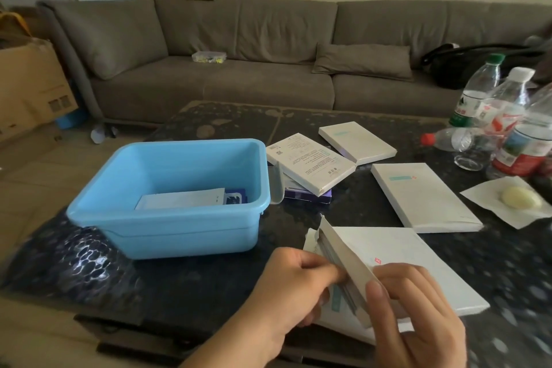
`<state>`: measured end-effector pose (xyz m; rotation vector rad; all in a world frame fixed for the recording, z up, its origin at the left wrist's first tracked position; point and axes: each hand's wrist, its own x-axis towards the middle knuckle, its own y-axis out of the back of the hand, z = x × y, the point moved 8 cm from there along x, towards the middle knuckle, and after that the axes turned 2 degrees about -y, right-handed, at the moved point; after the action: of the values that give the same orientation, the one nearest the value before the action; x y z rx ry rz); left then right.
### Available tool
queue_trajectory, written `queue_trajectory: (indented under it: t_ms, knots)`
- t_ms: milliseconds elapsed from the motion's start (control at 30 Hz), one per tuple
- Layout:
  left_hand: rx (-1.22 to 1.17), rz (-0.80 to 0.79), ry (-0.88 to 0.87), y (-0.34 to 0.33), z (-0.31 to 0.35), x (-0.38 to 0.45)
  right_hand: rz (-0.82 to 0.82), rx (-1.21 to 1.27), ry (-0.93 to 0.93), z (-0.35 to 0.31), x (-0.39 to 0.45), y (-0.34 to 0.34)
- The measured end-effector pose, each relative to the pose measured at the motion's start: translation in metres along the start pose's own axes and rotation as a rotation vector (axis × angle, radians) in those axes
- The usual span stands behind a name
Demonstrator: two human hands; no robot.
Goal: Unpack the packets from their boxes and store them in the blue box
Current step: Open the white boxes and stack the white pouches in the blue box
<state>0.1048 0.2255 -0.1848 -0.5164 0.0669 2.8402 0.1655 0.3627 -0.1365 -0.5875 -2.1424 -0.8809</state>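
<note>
The blue box (191,236) stands on the dark table at the left, with a white packet (179,199) and a dark blue packet (234,198) lying inside. A flat white box (412,266) lies at the front of the table, its end flap (343,260) lifted. My right hand (418,317) holds that flap by its edge. My left hand (292,290) pinches the contents at the open end. Three more white boxes lie behind: one with printed text (310,163), one further back (357,142), one at the right (424,197).
Several plastic water bottles (507,116) stand and lie at the table's right edge. A white napkin with a pale yellow lump (521,197) sits near them. A purple packet (307,197) lies under the printed box. A grey sofa (268,48) runs behind the table.
</note>
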Motion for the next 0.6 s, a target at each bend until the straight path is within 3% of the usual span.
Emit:
queue_trajectory:
  t_ms: [233,600]
  knots:
    - [0.207,-0.077,-0.005,-0.006,-0.001,0.004,-0.007,0.001,0.024,-0.001,-0.003,0.000]
    - [0.416,-0.022,-0.023,-0.009,-0.001,0.013,-0.009,-0.005,0.054,-0.002,-0.009,0.002]
